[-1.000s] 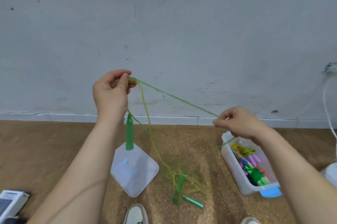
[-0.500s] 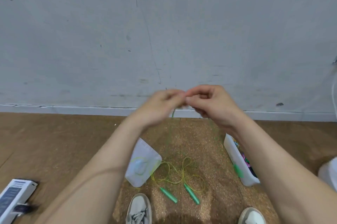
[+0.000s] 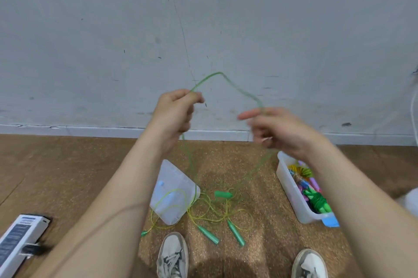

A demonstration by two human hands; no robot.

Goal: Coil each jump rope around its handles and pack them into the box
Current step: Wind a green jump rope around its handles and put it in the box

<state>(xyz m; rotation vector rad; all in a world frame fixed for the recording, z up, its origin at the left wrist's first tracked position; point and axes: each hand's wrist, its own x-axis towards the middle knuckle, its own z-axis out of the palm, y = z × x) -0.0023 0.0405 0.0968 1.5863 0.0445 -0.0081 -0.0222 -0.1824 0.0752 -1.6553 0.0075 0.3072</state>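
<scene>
Closest in, two shoes [image 3: 173,255] are standing on the floor [image 3: 67,176]. Just past the toes a yellow rope [image 3: 217,212] is lying in a loose tangle, with its green handles [image 3: 208,234] pointing back toward the feet. Part of it is draping over a clear lid [image 3: 174,178] that's lying flat. A white carton [image 3: 15,239] is sitting way off at the left edge.

Over on the right, the box [image 3: 291,189] is sitting open with a few coiled ropes [image 3: 316,201] packed inside.

Both hands are up in the air holding the green rope [image 3: 237,89]. The left hand [image 3: 174,112] is pinching it at the top, with the fingers curled tight. The right hand [image 3: 278,128] is pretty blurry, but its fingers are curling round the rope with the index sticking out.

The rope is arching up into a peak between the two hands, and a strand is hanging from each one down toward the pile on the floor. A scuffed grey wall [image 3: 113,40] is filling everything behind.
</scene>
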